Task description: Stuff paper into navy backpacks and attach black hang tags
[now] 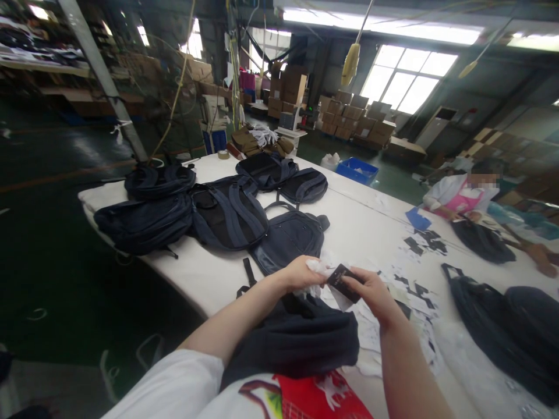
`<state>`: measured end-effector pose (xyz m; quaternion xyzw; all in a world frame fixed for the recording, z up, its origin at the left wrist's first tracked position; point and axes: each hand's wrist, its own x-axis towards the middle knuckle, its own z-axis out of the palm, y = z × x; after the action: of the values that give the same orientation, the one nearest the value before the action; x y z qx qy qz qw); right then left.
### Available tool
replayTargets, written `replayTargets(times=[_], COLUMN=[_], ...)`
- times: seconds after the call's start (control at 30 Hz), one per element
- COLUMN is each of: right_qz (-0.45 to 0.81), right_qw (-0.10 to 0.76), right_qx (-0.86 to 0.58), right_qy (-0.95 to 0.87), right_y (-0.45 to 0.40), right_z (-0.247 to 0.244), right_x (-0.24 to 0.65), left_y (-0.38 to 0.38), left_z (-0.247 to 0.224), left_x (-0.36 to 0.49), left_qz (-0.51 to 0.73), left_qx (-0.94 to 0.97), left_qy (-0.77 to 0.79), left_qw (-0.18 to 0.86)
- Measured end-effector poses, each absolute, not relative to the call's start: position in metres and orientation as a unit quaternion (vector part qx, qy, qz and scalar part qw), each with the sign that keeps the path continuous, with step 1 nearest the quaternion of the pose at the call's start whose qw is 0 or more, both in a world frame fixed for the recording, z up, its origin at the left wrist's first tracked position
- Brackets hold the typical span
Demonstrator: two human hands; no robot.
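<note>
My right hand (367,286) pinches a black tag (343,281) with pale lettering, and a whitish card or paper shows under its lower edge. Just left of it, my left hand (303,273) is closed on crumpled white tissue-like material (321,266). Both hands are close together above a dark navy backpack (301,343), which lies on the white table (196,273) against my body. Beyond my hands another dark backpack (290,235) lies flat.
Several navy backpacks (229,215) cover the table's far left. Loose papers and black tags (425,241) lie to the right. Across the table a person (463,195) handles a dark bag (483,240). A blue bin (357,170) stands behind the table. Yellow-wrapped cords hang overhead.
</note>
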<state>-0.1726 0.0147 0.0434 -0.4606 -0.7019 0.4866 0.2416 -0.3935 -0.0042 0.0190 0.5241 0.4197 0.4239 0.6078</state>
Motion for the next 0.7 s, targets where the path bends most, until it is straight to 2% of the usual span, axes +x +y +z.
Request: replayTargets(times=[0.07, 0.13, 0.23, 0.37, 0.47, 0.53, 0.7], right_qz=[0.483, 0.454, 0.362, 0.276, 0.277, 0.274, 0.283], right_qw=[0.277, 0.288, 0.272, 0.235, 0.239, 0.269, 0.294], right_qx=[-0.48, -0.479, -0.456, -0.445, -0.441, -0.448, -0.452], right_qy=[-0.677, -0.693, -0.766, -0.819, -0.819, -0.807, -0.793], right_y=[0.013, 0.012, 0.008, 0.002, -0.001, -0.001, 0.0], right_z=[0.039, 0.039, 0.045, 0.052, 0.052, 0.05, 0.048], right_x=[-0.171, -0.17, -0.171, -0.172, -0.175, -0.176, -0.177], left_y=[-0.004, -0.004, 0.0, 0.009, 0.012, 0.008, -0.002], left_z=[0.019, 0.019, 0.016, 0.014, 0.013, 0.014, 0.018], left_x=[-0.396, -0.399, -0.406, -0.412, -0.407, -0.399, -0.391], left_qz=[0.418, 0.402, 0.403, 0.479, 0.537, 0.521, 0.463], left_qx=[0.532, 0.573, 0.596, 0.523, 0.42, 0.386, 0.316], left_qy=[0.439, 0.488, 0.556, 0.603, 0.543, 0.485, 0.414], left_qw=[0.591, 0.522, 0.415, 0.365, 0.49, 0.587, 0.718])
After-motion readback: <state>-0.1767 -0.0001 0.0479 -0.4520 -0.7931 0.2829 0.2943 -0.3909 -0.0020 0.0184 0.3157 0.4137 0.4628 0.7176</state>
